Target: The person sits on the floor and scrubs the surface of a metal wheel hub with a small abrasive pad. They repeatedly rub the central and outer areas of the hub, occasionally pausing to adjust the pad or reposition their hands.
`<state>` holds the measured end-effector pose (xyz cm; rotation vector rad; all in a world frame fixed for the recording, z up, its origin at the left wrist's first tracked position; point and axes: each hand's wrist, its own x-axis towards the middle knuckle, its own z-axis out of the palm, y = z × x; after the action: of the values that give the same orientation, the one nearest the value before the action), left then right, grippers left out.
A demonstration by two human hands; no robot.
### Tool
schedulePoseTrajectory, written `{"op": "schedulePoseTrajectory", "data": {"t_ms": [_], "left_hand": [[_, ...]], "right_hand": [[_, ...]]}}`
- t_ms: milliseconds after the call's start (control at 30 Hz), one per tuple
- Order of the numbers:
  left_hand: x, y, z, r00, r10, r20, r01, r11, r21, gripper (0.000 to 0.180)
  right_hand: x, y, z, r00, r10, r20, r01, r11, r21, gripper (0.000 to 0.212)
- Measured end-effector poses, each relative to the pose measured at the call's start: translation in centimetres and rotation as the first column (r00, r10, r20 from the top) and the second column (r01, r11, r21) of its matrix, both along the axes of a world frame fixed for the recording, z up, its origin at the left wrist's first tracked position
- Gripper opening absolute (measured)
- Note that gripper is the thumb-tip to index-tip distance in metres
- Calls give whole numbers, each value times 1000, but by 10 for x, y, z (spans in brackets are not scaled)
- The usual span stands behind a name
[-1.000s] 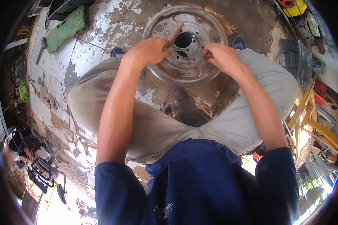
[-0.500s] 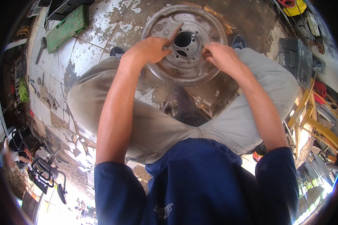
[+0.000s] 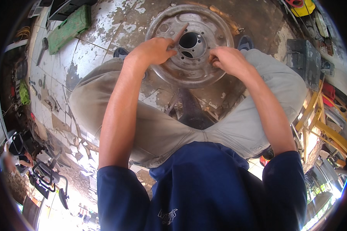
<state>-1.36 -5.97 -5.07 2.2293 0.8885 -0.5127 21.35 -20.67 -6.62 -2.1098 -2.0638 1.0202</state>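
A grey, worn metal wheel disc (image 3: 209, 27) with a raised rim lies in front of me. At its middle are a large dark hole and a ring of small holes. My left hand (image 3: 155, 52) is closed around a thin, flat, brown strip (image 3: 182, 30), which slants up and right over the disc. That strip's lower end is hidden by the fingers. My right hand (image 3: 228, 60) is just right of the hub, over the disc, its fingers curled together. What those fingers hold, if anything, is hidden.
A green case (image 3: 70, 29) and a dark hammer-like tool (image 3: 42, 50) lie at the far left. To the right stands a dark toolbox (image 3: 304, 57), with a yellow metal frame (image 3: 327, 133) nearer me. Broken tiles (image 3: 79, 154) litter the floor at left.
My right hand has shifted slightly down and away from the hub, its fingers curling more. The left hand and its strip have hardly moved.
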Motion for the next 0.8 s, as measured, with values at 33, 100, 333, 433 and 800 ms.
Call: {"op": "schedulePoseTrajectory", "data": {"t_ms": [33,100,333,433,800], "left_hand": [[0,-1,1,1000,3,3,-3,1000,-7,45],[-1,-1,-4,1000,-4,10,4,1000,-3,45],[0,-1,-4,1000,-7,-8,7,1000,-20,46],[-1,0,-7,1000,11,6,-11,1000,-17,46],[-1,-1,-9,1000,-23,22,24,999,-28,44]], "right_hand": [[-2,0,1,1000,4,-9,-4,998,64,17],[-3,-1,0,1000,5,-6,-4,987,158,17],[-2,-2,-1,1000,28,4,-28,1000,-11,20],[-2,1,5,1000,-5,6,4,998,57,21],[-1,-1,-5,1000,-28,-3,29,996,85,24]]}}
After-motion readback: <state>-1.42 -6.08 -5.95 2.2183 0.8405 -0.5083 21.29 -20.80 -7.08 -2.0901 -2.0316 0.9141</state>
